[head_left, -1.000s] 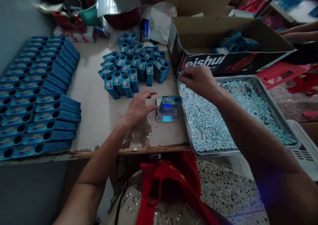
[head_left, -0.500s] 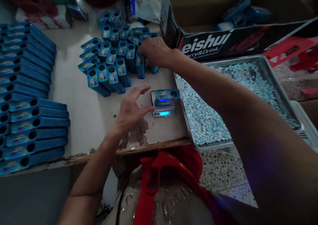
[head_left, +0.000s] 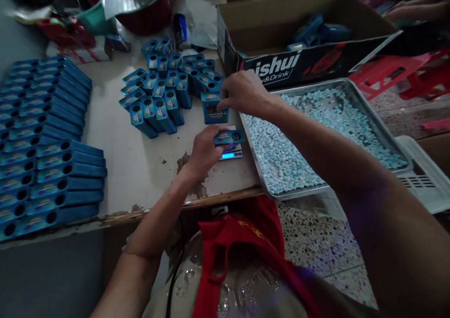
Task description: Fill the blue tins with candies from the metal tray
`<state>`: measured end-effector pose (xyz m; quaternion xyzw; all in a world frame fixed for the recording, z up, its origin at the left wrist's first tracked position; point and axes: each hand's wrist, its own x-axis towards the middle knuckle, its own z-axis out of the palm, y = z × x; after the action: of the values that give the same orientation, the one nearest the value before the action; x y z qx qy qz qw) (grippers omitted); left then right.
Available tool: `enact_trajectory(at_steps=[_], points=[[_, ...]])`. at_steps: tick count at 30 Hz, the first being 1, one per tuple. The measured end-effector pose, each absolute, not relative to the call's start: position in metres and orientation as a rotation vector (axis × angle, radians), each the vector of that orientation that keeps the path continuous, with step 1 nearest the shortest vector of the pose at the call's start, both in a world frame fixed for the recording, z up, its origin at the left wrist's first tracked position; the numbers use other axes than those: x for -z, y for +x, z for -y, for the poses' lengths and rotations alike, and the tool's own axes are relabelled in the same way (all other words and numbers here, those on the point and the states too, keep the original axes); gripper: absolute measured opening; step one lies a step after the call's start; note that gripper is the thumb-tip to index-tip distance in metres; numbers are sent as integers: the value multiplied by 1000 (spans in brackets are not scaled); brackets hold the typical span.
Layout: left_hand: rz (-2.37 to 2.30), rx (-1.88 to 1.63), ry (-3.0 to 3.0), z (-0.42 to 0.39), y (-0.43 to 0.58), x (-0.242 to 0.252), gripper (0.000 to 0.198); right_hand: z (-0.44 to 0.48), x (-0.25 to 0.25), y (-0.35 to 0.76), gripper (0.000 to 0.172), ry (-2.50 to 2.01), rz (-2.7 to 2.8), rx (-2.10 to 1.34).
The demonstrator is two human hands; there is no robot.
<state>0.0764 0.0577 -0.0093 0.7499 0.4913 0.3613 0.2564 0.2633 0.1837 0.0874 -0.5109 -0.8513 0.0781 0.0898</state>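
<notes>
Filling the tabletop (head_left: 126,173) well left of the left hand (head_left: 206,149), packed rows of blue boxes (head_left: 52,168) seem steady, though a careless swing of that elbow could nudge the end ones out of line. Beyond that hand, the loose cluster (head_left: 158,91) looks likelier to topple, since a passing knuckle could start one box falling against its neighbours. The left hand is clasped around the labelled box (head_left: 227,137) above the scale (head_left: 228,156); pressing fingers could spoil the lit reading, too blurred to make out, and tilting could spill any contents through the dark hole. The right hand (head_left: 241,93) pinches the right end of a second box (head_left: 215,115), just past the left hand, where a weak hold could let it slip. Under and right of that forearm lies the tray (head_left: 298,191); a low arm could scatter its pale blue pieces (head_left: 291,154). As for direction, the labelled box's top runs lengthwise from left to right, its holed end away from the left hand, towards the tray. The second box lies roughly parallel along its top, printed face towards the person, right end covered by the right hand.
</notes>
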Motion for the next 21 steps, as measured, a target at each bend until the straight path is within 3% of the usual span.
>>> enact_trajectory(at_steps=[4, 10, 17, 19, 21], points=[[-1437, -986, 2032, -39, 15, -17, 44, -149, -81, 286, 30, -1571, 2490, -287], [-1984, -957, 1947, -62, -143, -91, 47, -100, -60, 296, 39, -1633, 2479, -465], [-2073, -751, 1795, -84, -234, -117, 44, -67, -47, 317, 23, -1434, 2123, -619], [-2000, -649, 1772, -77, -247, -114, 48, -66, -34, 346, 28, -1539, 2057, -537], [-1989, -603, 1680, -72, -258, -109, 52, -68, -12, 383, 44, -1650, 2050, -399]])
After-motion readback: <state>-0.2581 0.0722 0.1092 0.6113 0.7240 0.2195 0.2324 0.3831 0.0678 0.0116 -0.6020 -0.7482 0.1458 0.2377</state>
